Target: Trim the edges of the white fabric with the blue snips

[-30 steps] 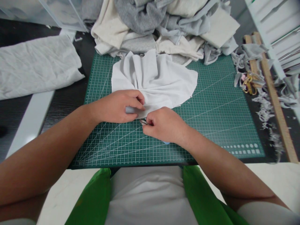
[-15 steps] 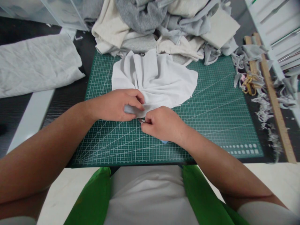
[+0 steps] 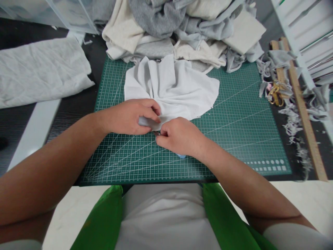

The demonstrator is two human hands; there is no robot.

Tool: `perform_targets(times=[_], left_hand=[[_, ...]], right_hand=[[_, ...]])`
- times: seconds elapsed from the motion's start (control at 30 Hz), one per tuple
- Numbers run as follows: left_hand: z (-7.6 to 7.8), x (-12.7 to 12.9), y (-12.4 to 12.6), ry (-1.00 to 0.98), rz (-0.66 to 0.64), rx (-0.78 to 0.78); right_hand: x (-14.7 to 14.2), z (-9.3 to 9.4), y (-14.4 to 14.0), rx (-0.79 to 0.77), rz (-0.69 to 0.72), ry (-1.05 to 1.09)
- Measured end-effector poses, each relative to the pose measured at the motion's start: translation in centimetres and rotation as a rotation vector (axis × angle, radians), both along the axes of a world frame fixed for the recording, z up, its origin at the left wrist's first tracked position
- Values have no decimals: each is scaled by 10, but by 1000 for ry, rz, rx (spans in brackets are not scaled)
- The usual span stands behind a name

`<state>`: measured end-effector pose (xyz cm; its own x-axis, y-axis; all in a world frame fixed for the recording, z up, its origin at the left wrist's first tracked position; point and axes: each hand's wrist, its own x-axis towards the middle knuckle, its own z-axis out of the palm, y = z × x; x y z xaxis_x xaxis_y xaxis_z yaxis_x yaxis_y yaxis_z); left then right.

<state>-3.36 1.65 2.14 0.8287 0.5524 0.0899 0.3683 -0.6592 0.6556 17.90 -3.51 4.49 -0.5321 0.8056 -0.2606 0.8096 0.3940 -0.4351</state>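
Note:
A white cloth (image 3: 192, 86) lies bunched on the green cutting mat (image 3: 234, 139), its near edge folded up and gathered. My left hand (image 3: 130, 116) is closed on that folded edge, fingers curled over it and thumb below. Close beside it, my right hand (image 3: 180, 137) is closed around a small metal-tipped tool (image 3: 156, 133). The dark tip points left at the cloth's edge, near my left thumb. Most of the tool is hidden in my fist, so its kind cannot be made out. A bit of blue (image 3: 181, 156) shows under the right hand.
Grey and cream fabrics (image 3: 156, 21) are heaped behind the mat. A folded pale cloth (image 3: 41, 73) lies at left, near a clear plastic bin (image 3: 75, 14). On the right are a wooden strip (image 3: 304, 104), gold-handled scissors (image 3: 276, 95) and scraps of thread (image 3: 292, 121).
Both hands stay almost in place. My right hand has shifted very slightly, and a little more of the blue bit shows beneath it. The cloth looks the same.

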Motion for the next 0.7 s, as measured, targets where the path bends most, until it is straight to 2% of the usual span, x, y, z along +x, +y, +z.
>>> perform_targets(times=[0.43, 0.7], left_hand=[[2, 2, 0, -2, 4, 15], [-3, 1, 0, -45, 14, 51]], right_hand=[[0, 0, 2, -42, 1, -6], [0, -3, 0, 3, -10, 1]])
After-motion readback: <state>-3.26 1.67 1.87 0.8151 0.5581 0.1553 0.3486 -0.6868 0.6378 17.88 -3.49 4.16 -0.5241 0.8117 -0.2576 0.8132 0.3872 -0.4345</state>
